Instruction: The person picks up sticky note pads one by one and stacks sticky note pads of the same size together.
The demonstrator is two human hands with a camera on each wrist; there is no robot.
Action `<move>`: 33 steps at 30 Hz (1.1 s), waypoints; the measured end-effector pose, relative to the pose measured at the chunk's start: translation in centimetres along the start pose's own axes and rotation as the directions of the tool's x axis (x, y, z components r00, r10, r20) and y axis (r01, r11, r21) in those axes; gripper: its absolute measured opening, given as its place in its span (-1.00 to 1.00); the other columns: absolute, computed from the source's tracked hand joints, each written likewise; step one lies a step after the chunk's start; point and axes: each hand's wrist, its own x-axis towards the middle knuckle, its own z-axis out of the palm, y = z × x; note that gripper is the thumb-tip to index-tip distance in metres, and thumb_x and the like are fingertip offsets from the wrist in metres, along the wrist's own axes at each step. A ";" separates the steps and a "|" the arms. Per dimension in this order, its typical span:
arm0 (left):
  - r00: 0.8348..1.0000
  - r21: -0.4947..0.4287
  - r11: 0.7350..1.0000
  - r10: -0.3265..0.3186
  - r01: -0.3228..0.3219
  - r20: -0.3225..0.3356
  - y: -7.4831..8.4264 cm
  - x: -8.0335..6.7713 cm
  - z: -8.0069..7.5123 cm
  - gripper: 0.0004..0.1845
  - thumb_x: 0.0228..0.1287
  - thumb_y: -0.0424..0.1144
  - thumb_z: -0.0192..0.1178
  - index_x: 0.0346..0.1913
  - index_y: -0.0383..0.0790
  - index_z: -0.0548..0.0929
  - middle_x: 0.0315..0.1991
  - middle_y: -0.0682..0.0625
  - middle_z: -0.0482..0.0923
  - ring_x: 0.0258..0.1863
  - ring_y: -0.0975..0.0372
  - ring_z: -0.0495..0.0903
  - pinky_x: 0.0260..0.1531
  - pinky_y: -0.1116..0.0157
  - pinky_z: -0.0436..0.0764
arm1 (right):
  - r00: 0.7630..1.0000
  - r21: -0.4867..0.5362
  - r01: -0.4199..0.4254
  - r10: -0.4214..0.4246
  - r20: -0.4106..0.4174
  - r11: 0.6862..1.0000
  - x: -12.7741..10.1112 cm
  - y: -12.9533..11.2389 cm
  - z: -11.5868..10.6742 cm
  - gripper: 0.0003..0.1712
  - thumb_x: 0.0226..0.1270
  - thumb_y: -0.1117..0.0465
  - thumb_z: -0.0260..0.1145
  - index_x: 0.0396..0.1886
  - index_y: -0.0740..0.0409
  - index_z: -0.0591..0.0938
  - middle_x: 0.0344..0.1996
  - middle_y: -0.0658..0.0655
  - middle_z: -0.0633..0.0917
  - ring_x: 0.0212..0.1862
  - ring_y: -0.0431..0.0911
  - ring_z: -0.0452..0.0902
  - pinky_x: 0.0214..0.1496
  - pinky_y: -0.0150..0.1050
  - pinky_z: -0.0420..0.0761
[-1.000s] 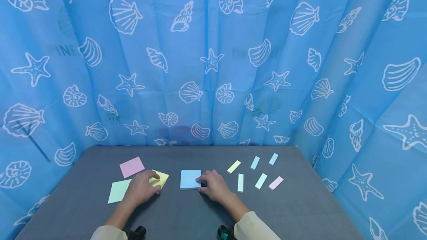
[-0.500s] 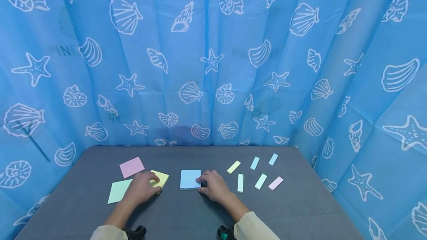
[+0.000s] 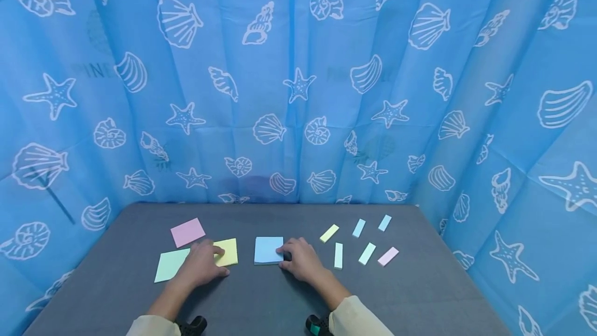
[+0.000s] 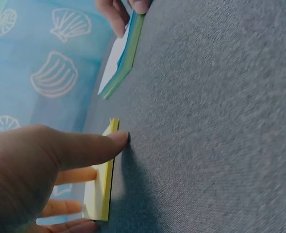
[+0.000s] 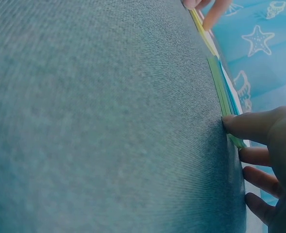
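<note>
In the head view a yellow sticky note pad (image 3: 228,252) lies left of centre. My left hand (image 3: 201,266) is over its left part, index fingertip on the top. The left wrist view has that thumb (image 4: 96,147) standing off the pad's near edge, with the other fingers loosely spread. At the centre sits a stack of sticky notes (image 3: 268,249), light blue on top with a green edge below. My right hand (image 3: 302,261) grips its near right corner; the right wrist view has the thumb (image 5: 249,125) against the green edge and the index finger close by.
A pink sticky note pad (image 3: 188,232) lies back left, with a pale green pad (image 3: 170,266) partly behind my left hand. Several narrow sticky strips, among them a pink one (image 3: 388,256), are spread on the right. A blue shell curtain (image 3: 298,92) hangs behind the grey table (image 3: 420,294).
The yellow pad has turned from tilted to nearly square with the table, and my left thumb has come off its near edge. The right hand stays at the blue stack. The view shifted slightly.
</note>
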 end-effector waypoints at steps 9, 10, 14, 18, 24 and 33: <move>0.998 -0.044 0.997 -0.065 0.065 0.001 1.1 -0.1 0.2 -0.43 -0.23 -0.13 0.60 -0.10 -0.38 0.73 -0.04 -0.29 0.53 -0.03 -0.14 0.47 -0.02 -0.09 0.44 | 1.000 -0.004 0.007 -0.007 -0.010 1.000 0.0 0.3 0.1 -0.67 0.18 0.12 0.47 -0.03 0.02 0.74 -0.10 0.01 0.66 -0.06 -0.07 0.47 -0.03 -0.08 0.48; 0.998 -0.052 0.996 -0.069 0.069 0.004 1.2 -0.1 0.3 -0.43 -0.22 -0.14 0.60 -0.10 -0.38 0.73 -0.03 -0.30 0.52 -0.02 -0.15 0.48 -0.01 -0.10 0.44 | 1.000 -0.004 0.003 -0.003 -0.008 1.000 0.0 0.3 0.1 -0.66 0.18 0.12 0.47 -0.03 0.02 0.74 -0.10 0.01 0.66 -0.05 -0.07 0.47 -0.02 -0.08 0.48; 0.999 -0.073 0.996 -0.051 0.051 0.002 1.0 0.0 0.2 -0.45 -0.22 -0.12 0.59 -0.12 -0.37 0.73 -0.07 -0.26 0.54 -0.03 -0.13 0.50 -0.02 -0.10 0.45 | 1.000 -0.003 -0.011 0.011 -0.003 1.000 -0.1 0.2 0.0 -0.66 0.19 0.11 0.47 -0.02 0.02 0.74 -0.10 0.01 0.66 -0.04 -0.07 0.47 -0.01 -0.07 0.48; 0.999 -0.017 1.000 0.000 -0.001 -0.037 0.2 0.2 0.3 -0.51 -0.20 -0.05 0.58 -0.16 -0.24 0.77 -0.09 -0.15 0.57 -0.01 -0.06 0.48 -0.01 -0.07 0.45 | 1.000 0.002 -0.018 0.018 0.001 1.000 -0.1 0.1 0.0 -0.66 0.20 0.12 0.46 -0.01 0.02 0.74 -0.09 0.01 0.65 -0.04 -0.07 0.46 -0.01 -0.08 0.48; 0.994 -0.017 0.996 0.086 -0.088 -0.069 -0.7 0.6 0.6 -0.60 -0.15 -0.03 0.56 -0.21 -0.12 0.75 0.01 -0.11 0.58 0.11 -0.08 0.44 0.11 -0.12 0.35 | 1.000 -0.005 -0.009 0.009 -0.001 1.000 0.0 0.2 0.1 -0.66 0.19 0.11 0.47 -0.02 0.01 0.74 -0.09 0.00 0.66 -0.05 -0.08 0.46 -0.03 -0.10 0.48; 0.984 0.004 0.985 0.174 -0.174 -0.038 -1.4 1.2 1.1 -0.74 -0.01 -0.05 0.49 -0.25 -0.02 0.73 -0.02 -0.04 0.62 0.06 0.01 0.51 0.09 -0.05 0.42 | 1.000 -0.016 0.004 -0.004 -0.011 1.000 0.1 0.2 0.2 -0.67 0.18 0.09 0.47 -0.04 -0.01 0.75 -0.11 -0.01 0.66 -0.08 -0.10 0.46 -0.07 -0.13 0.48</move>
